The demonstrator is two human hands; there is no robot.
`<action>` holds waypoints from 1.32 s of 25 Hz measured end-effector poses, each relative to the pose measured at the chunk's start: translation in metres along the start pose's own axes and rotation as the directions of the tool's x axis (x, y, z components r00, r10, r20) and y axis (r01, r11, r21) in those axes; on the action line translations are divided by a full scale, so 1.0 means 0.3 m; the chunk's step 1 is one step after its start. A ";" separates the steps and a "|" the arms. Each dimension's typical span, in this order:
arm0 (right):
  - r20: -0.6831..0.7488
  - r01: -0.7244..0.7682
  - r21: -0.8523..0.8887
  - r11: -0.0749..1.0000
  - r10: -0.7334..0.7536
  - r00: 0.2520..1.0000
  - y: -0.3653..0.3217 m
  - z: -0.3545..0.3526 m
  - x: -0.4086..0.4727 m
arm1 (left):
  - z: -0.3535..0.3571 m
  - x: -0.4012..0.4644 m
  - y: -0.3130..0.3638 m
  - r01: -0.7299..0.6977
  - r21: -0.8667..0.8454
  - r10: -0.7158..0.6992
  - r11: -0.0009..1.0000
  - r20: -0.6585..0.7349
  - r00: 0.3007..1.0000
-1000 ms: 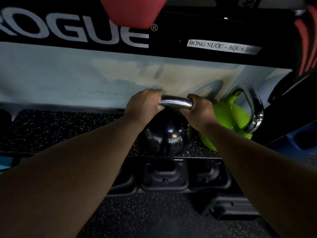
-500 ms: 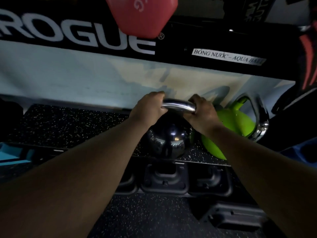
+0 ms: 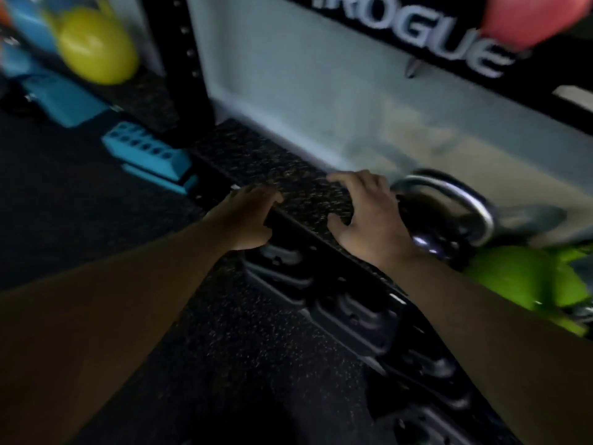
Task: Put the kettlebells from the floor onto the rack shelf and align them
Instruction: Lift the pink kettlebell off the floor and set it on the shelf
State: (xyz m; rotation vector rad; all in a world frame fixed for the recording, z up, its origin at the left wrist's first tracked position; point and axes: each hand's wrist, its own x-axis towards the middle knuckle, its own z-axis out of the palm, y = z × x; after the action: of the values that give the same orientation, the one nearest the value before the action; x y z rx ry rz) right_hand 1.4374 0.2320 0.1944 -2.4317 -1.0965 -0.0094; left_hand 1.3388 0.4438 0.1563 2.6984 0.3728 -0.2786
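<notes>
The black kettlebell (image 3: 449,232) with its chrome handle stands on the speckled rack shelf (image 3: 276,162), next to a green kettlebell (image 3: 526,281) on its right. My right hand (image 3: 369,216) hovers just left of the black kettlebell, fingers spread, holding nothing. My left hand (image 3: 247,220) is over the shelf's front edge, fingers loosely apart and empty. A yellow kettlebell (image 3: 96,46) shows at the far left beyond the rack's upright. The whole view is motion-blurred.
A black upright post (image 3: 179,59) bounds the shelf on the left. Blue blocks (image 3: 147,155) lie on the dark speckled floor (image 3: 224,332). Black weights (image 3: 353,313) sit under the shelf. A red object (image 3: 532,17) hangs over the ROGUE banner.
Both hands have let go of the black kettlebell's handle and drawn back to the left. The view has swung left and tilted; the kettlebell stays on the shelf.
</notes>
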 end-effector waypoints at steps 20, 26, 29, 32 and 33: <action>0.972 -0.167 0.015 0.986 0.025 0.232 -1.389 1.424 -1.597 | 1.050 -2.321 -1.011 0.390 0.324 -0.506 0.862 0.509 0.696; 0.998 -0.333 -0.002 0.943 0.024 0.061 -1.345 1.555 -1.894 | 1.338 -2.195 -0.995 0.073 0.250 -0.182 0.966 0.450 0.874; 1.000 -0.412 0.007 0.911 0.000 0.016 -1.338 1.576 -1.894 | 1.350 -2.128 -1.001 0.030 0.198 -0.119 0.980 0.455 0.883; 0.986 -0.490 -0.020 0.871 0.097 0.132 -1.315 1.528 -1.827 | 1.286 -2.054 -0.984 0.184 0.056 -0.189 0.981 0.470 0.862; 0.970 -0.498 -0.025 0.867 0.141 0.198 -1.304 1.506 -1.778 | 1.247 -2.026 -0.986 0.265 0.005 -0.232 0.964 0.499 0.835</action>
State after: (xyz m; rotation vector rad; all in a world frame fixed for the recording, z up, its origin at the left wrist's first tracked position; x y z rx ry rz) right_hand 0.7147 0.2676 -0.1491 -2.1751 -0.7748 1.9101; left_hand 0.6247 0.4183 -0.1375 2.3897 0.5598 -0.9952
